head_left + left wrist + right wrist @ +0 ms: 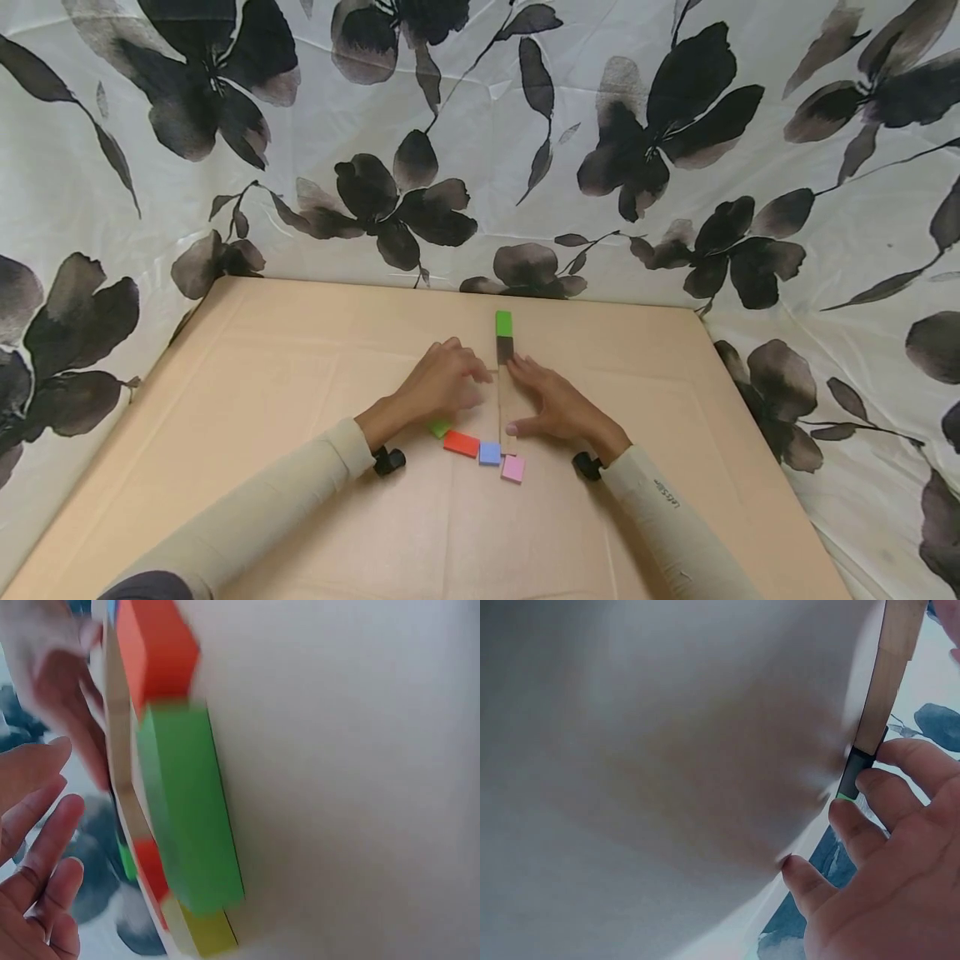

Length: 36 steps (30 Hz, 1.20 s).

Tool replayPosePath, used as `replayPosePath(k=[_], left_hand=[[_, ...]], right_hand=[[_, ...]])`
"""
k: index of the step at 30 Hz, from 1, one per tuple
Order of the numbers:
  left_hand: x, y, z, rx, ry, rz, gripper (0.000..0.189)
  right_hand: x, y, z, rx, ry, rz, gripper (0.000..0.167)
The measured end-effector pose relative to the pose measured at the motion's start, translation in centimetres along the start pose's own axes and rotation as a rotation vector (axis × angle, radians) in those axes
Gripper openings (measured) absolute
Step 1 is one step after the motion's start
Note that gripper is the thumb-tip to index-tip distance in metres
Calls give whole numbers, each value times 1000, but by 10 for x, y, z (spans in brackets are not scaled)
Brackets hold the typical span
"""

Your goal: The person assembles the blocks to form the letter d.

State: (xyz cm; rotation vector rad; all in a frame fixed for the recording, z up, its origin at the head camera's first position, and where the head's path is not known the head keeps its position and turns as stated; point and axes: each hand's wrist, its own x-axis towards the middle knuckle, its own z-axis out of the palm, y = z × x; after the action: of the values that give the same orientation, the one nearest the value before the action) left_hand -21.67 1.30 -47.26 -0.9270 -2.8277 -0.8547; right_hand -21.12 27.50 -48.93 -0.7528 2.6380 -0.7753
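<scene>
A straight column of blocks runs away from me on the table: plain wooden pieces [506, 408], then a black block [505, 350] and a bright green block [503, 322] at the far end. My right hand [558, 404] lies along its right side, fingertips at the black block and thumb near the wooden part. Left of the column, my left hand [442, 379] hovers with relaxed fingers and nothing in them. Nearer me, a second green block [438, 427], a red block [461, 443], a blue block [490, 453] and a pink block [513, 469] form a slanting row.
Beyond the second green block, the left wrist view shows a yellow block [206, 934] and another red block [152, 870], both hidden by my left arm in the head view. The tan tabletop [337, 500] ends at a white floral cloth [495, 133].
</scene>
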Motion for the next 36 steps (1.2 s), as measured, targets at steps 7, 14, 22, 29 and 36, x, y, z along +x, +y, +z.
replayPosePath(k=[7, 14, 22, 29, 36], left_hand=[[21, -29, 0, 47, 38, -51, 25], [33, -38, 7, 70, 9, -93, 24], [39, -37, 12, 70, 21, -111, 20], [38, -38, 13, 64, 31, -110, 20], [37, -38, 13, 60, 39, -110, 20]], right_hand=[[1, -2, 1, 4, -18, 55, 113], [1, -1, 2, 12, -22, 46, 114], [0, -1, 0, 9, -15, 42, 114], [0, -2, 0, 16, -10, 39, 113], [0, -1, 0, 19, -12, 51, 113]])
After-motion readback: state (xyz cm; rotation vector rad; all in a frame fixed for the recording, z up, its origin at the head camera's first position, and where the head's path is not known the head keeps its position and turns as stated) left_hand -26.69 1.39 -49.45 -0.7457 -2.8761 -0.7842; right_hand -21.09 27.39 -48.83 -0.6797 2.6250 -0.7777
